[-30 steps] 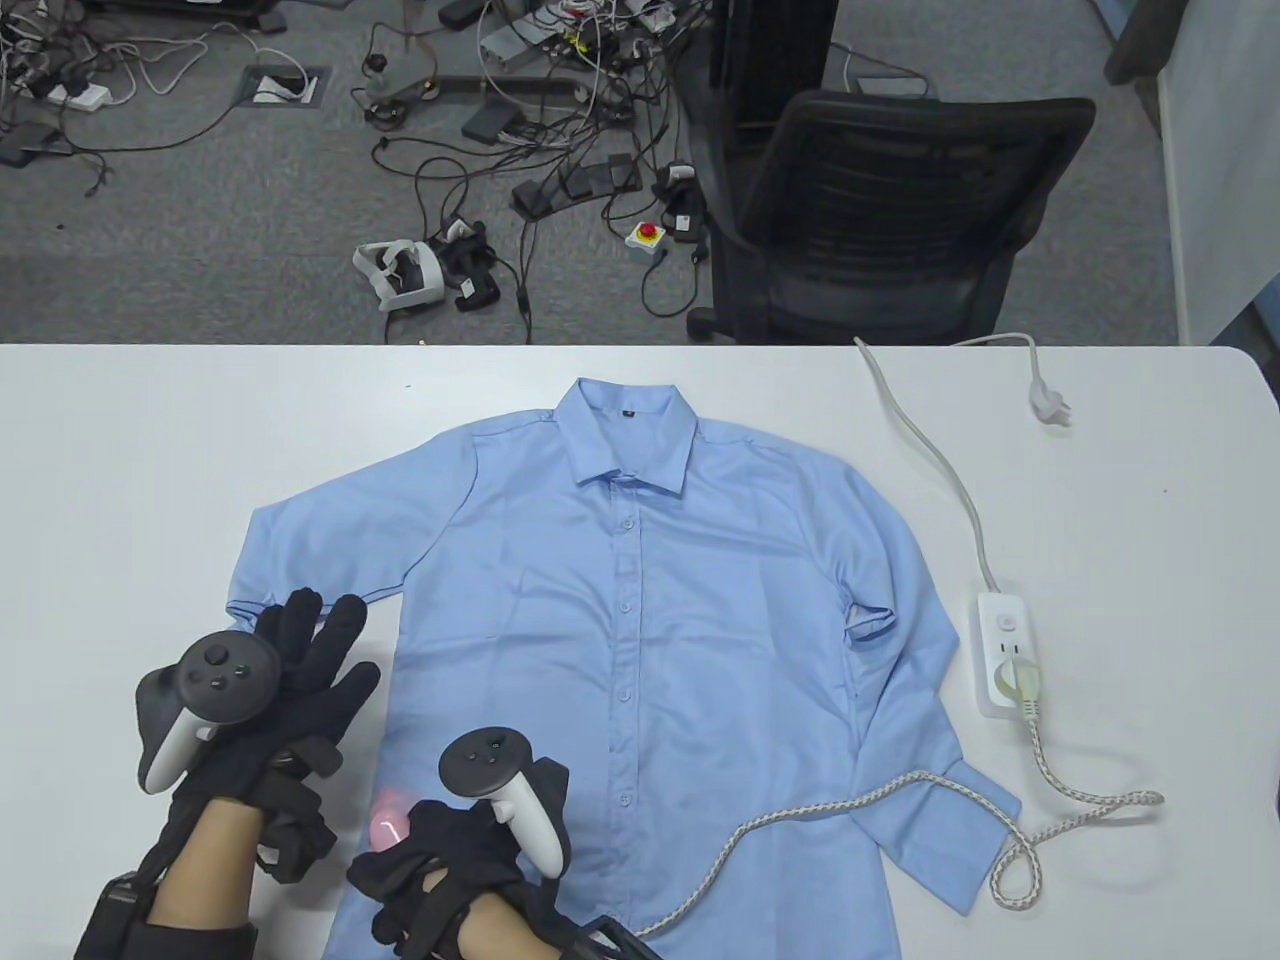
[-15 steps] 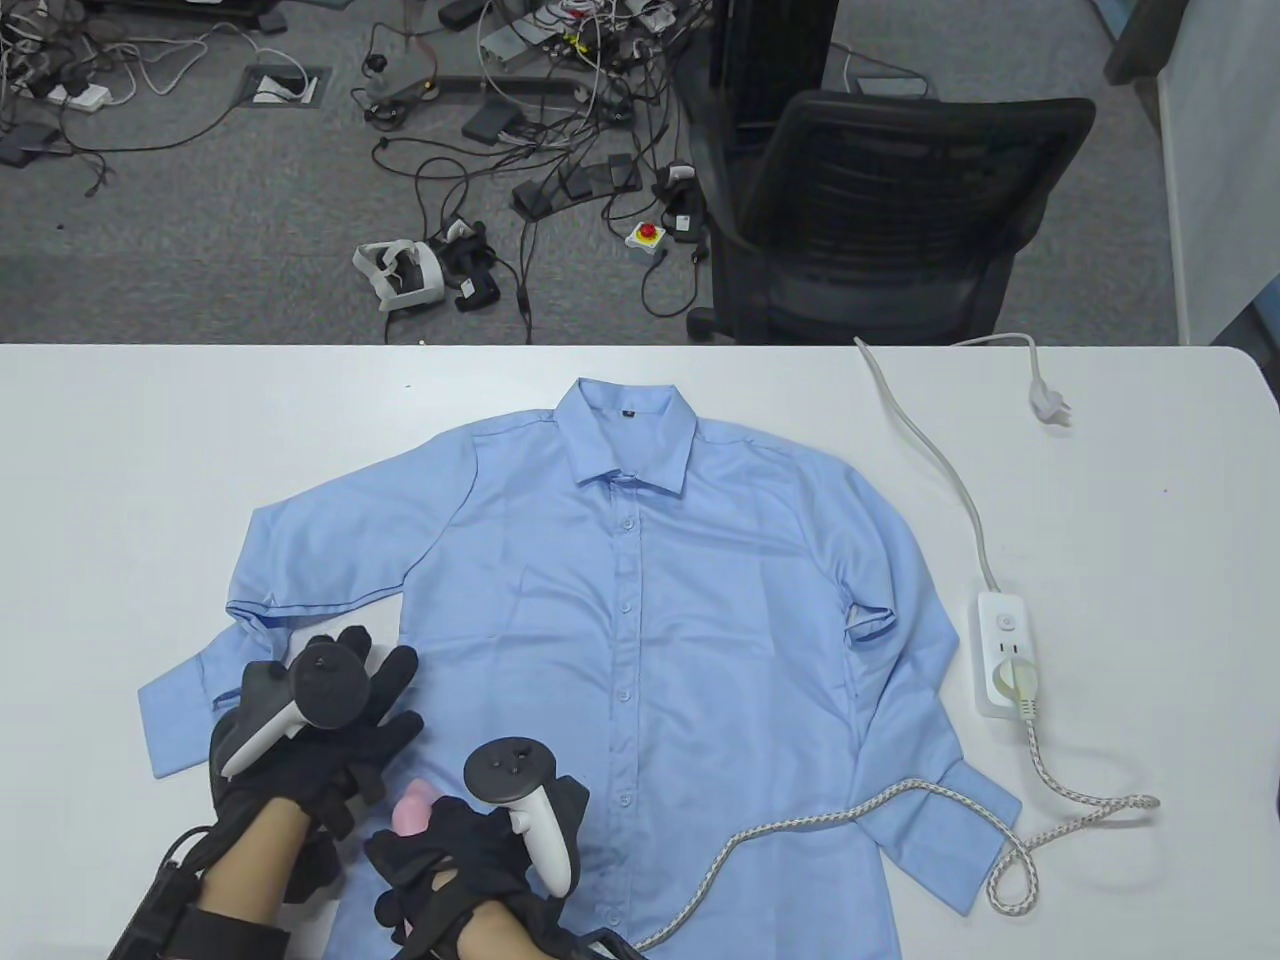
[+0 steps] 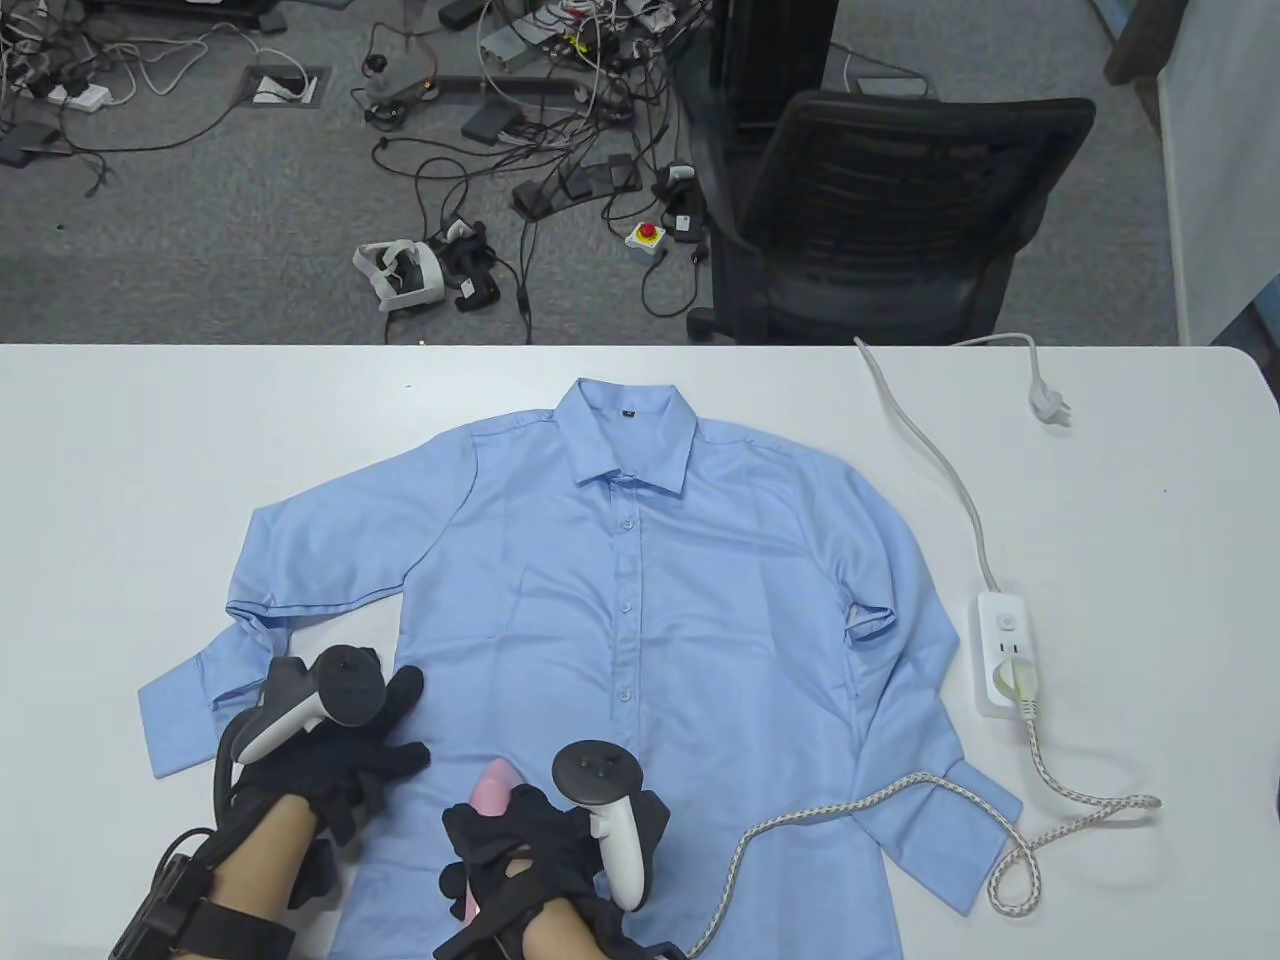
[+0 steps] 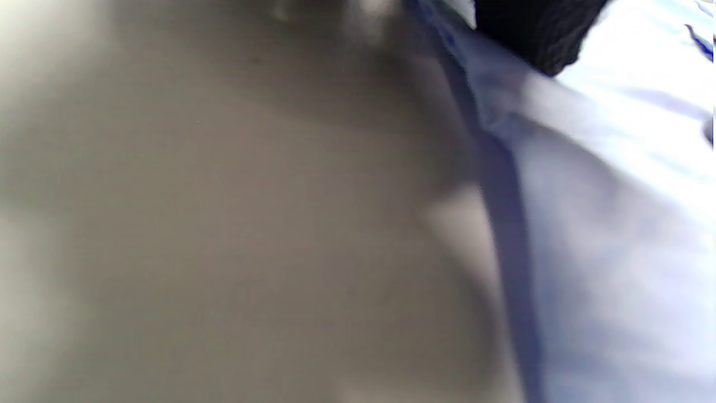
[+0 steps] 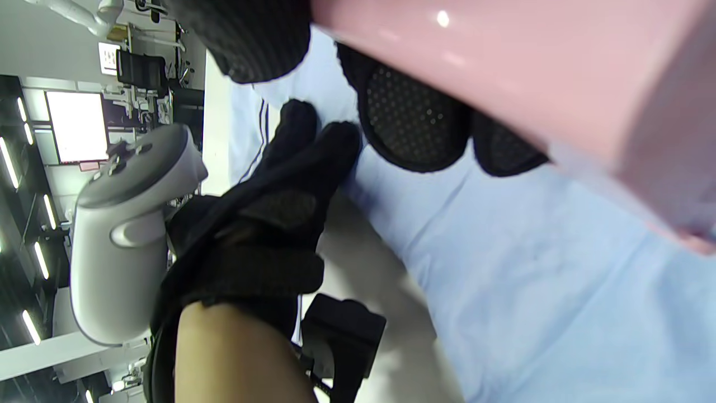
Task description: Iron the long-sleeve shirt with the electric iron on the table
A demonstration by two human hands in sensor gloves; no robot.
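A light blue long-sleeve shirt [image 3: 640, 620] lies flat and buttoned on the white table [image 3: 120, 480], collar away from me. My right hand [image 3: 520, 850] grips the pink electric iron [image 3: 490, 800] on the shirt's lower left front; the iron fills the top of the right wrist view [image 5: 503, 73]. My left hand [image 3: 350, 740] rests with spread fingers on the shirt's left hem edge beside the iron, and shows in the right wrist view [image 5: 268, 224]. The left wrist view is blurred, showing table and shirt edge [image 4: 587, 224].
The iron's braided cord [image 3: 850, 805] runs across the right sleeve cuff to a white power strip [image 3: 1010, 655] on the table's right side. Its white lead and plug [image 3: 1050, 405] lie toward the far right edge. A black office chair [image 3: 880, 210] stands behind the table.
My right hand has moved the iron to the right onto the shirt front. My left hand has shifted right from the left sleeve cuff to the shirt's left edge, uncovering the cuff.
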